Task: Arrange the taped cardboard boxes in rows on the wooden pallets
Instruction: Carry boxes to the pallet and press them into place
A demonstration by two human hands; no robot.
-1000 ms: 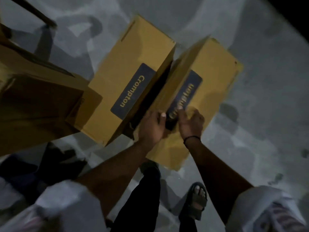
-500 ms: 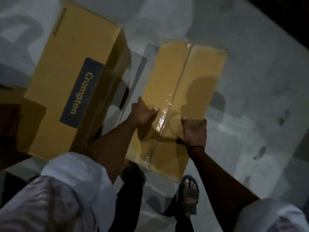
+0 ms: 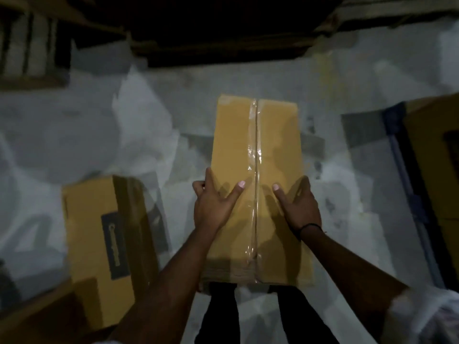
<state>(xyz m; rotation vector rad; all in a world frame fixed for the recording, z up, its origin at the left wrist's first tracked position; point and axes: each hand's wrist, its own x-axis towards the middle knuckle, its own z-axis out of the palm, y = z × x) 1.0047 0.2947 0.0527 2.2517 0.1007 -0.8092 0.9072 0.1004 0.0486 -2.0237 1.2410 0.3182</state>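
A long yellow cardboard box (image 3: 275, 145) with clear tape down its middle seam is held up above the grey floor, lengthwise away from me. My left hand (image 3: 213, 204) grips its left side, thumb on top and fingers wrapped over the edge. On the other side, my right hand (image 3: 300, 207) grips the right side the same way, a black band at the wrist. A second yellow box (image 3: 92, 227) with a dark blue label lies on the floor to the left.
A wooden pallet (image 3: 29, 45) shows dimly at the top left. Another yellow box (image 3: 437, 170) stands at the right edge beside a blue bar (image 3: 407, 184). A dark band (image 3: 223, 33) runs across the top. My legs are below the held box.
The view has swung away from the labelled box. The taped box has been lifted and now points straight ahead; both hands keep hold of its sides.
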